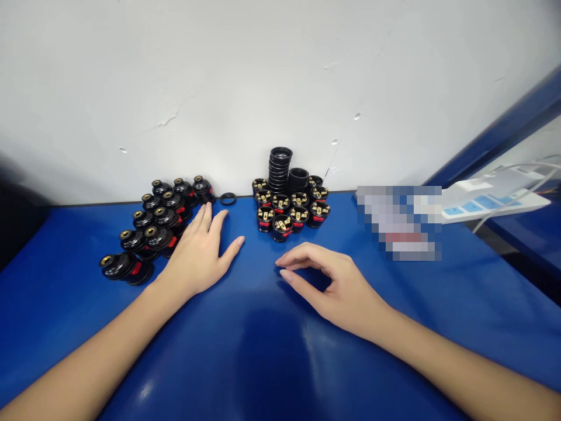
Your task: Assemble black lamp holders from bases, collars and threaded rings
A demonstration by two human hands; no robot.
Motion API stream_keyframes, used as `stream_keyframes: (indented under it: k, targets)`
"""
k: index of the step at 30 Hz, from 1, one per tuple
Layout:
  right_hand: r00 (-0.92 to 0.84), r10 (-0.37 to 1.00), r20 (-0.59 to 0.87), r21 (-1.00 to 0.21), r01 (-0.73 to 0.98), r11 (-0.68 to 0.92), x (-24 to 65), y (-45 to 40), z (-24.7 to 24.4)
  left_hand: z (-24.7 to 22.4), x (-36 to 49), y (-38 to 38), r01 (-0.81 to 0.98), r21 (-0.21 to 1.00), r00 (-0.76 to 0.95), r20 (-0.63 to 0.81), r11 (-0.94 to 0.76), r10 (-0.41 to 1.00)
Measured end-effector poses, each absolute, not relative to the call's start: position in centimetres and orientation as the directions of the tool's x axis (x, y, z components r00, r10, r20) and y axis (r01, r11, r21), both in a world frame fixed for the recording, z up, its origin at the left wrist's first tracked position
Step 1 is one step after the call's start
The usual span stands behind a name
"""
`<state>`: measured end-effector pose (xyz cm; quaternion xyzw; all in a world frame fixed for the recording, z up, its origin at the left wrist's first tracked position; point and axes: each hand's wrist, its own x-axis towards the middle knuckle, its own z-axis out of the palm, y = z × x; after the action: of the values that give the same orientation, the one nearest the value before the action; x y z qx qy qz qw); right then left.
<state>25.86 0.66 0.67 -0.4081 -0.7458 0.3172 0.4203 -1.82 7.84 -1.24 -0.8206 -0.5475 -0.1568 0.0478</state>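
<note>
My left hand [197, 251] is open, fingers stretched forward and thumb out to the side. It lies along the right edge of a group of black lamp holders with brass threaded tops; its fingertips reach the rearmost lamp holder [203, 188], though I cannot tell if they touch. My right hand [337, 286] hovers low over the table, fingers curved, a small gap between thumb and forefinger and nothing visible in it. In front of it stand several black socket cores [283, 227] with brass contacts facing up. Behind these rises a stack of black ribbed rings [279, 169].
A black ring [228, 199] lies by the wall, between the two groups. Right of the cores is a blurred-out object [398, 222], beside a white power strip [495, 202] with cables. The blue table [272, 351] meets a white wall [245, 76] at the back.
</note>
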Motion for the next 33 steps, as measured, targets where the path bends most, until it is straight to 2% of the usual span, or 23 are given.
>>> stream_keyframes:
  k: [5,9,13,17,27,33]
  targets:
    - [-0.317,0.872,0.374,-0.811,0.345,0.473,25.8,0.8,0.7,-0.8,-1.8,7.7,0.883,0.096,0.395,0.372,-0.459,0.84]
    - [-0.317,0.871,0.376,-0.809,0.347,0.475,25.8,0.8,0.8,0.4,-1.1,7.3,0.724,0.089,0.596,0.419,-0.684,0.685]
    - [-0.315,0.872,0.374,-0.808,0.35,0.473,25.8,0.8,0.7,1.0,-0.2,6.9,0.602,0.048,0.709,0.428,-0.797,0.561]
    - [-0.308,0.876,0.37,-0.812,0.352,0.466,25.8,0.9,0.8,0.9,0.0,6.9,0.581,0.026,0.738,0.404,-0.813,0.54]
    - [-0.31,0.879,0.362,-0.813,0.356,0.461,25.8,0.9,0.5,0.5,0.1,7.0,0.612,0.097,0.696,0.406,-0.785,0.593]
    - [-0.307,0.882,0.356,-0.811,0.368,0.456,25.7,1.0,0.6,0.4,0.4,7.0,0.641,0.06,0.628,0.53,-0.765,0.569]
